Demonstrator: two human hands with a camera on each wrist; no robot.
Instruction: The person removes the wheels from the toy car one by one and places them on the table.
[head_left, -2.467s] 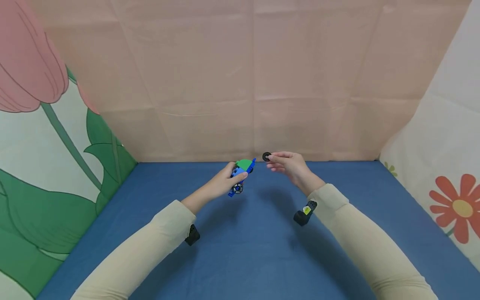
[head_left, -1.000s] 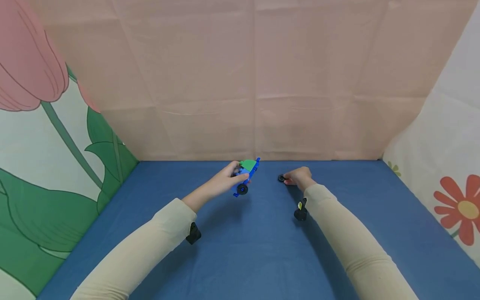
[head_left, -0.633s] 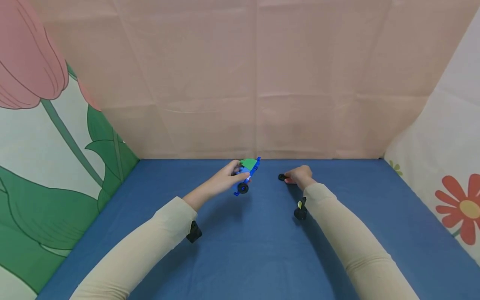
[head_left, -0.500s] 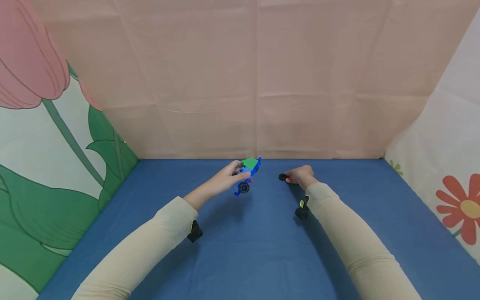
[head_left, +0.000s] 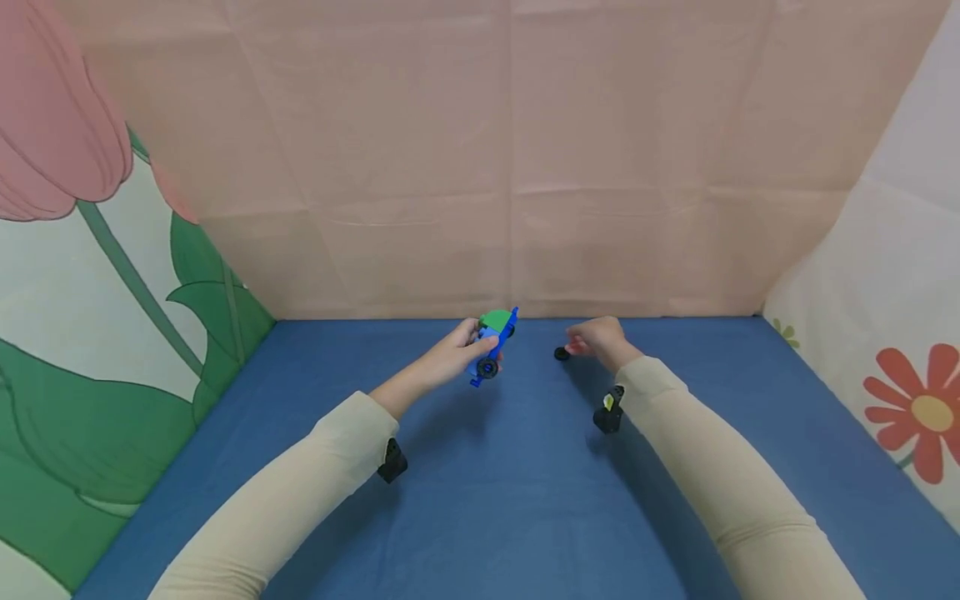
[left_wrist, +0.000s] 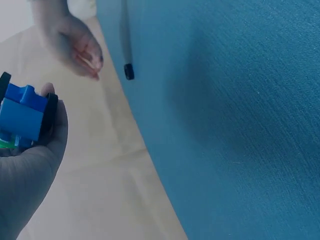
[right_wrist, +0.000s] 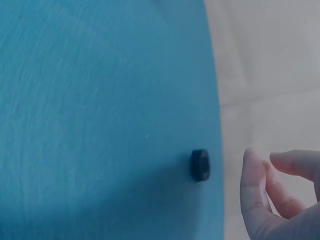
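Observation:
My left hand [head_left: 450, 354] grips a small toy car [head_left: 496, 341] of blue and green pieces above the table, thumb across its side. Black wheels show on the car, and in the left wrist view its blue end [left_wrist: 22, 120] faces the camera. A small black tire [head_left: 561, 354] lies on the blue table to the right of the car. Just above and beyond that tire hovers my right hand [head_left: 600, 335]. In the right wrist view the thumb and fingertips stand apart with nothing between them, and the tire [right_wrist: 200, 165] sits clear of them.
The blue table [head_left: 480, 517] ends at a beige cloth backdrop [head_left: 495, 167] close behind both hands. Flower-printed panels rise at the left [head_left: 135, 417] and right [head_left: 900, 292]. A black camera hangs under each wrist [head_left: 392, 462].
My right hand has lowered the tire from beside the car to the table, let go and lifted slightly. My left hand has kept hold of the car, with only slight turning.

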